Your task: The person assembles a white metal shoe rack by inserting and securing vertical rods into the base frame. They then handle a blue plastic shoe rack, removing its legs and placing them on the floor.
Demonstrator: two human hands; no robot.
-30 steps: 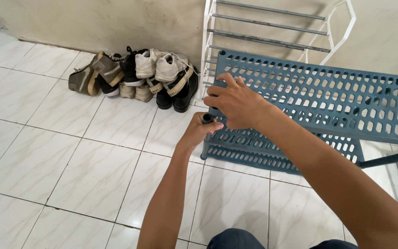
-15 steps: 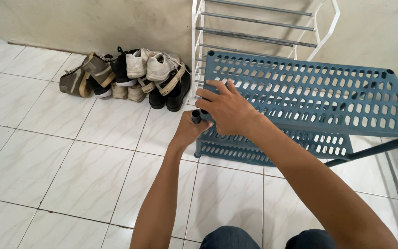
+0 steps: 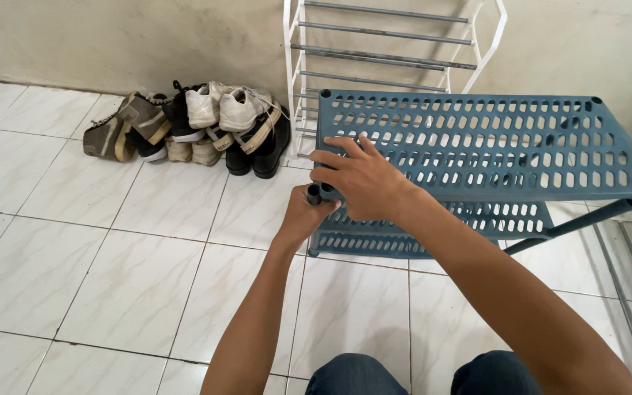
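left hand [image 3: 303,217] grips round dark tube [image 3: 314,194] | right hand [image 3: 360,181] spread flat on perforated blue plastic shelf [image 3: 491,139]

Matt blue plastic shelf [image 3: 491,139]; glossy floor tiles [image 3: 111,263]

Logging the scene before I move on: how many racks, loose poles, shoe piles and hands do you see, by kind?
Blue perforated plastic rack: 1
White metal-bar rack: 1
Dark pole, upright in the left hand: 1
Dark pole lying at the blue rack's right end: 1
Shoe pile by the wall: 1, pairs too jumbled to count
Right hand on the blue shelf: 1
Total: 7
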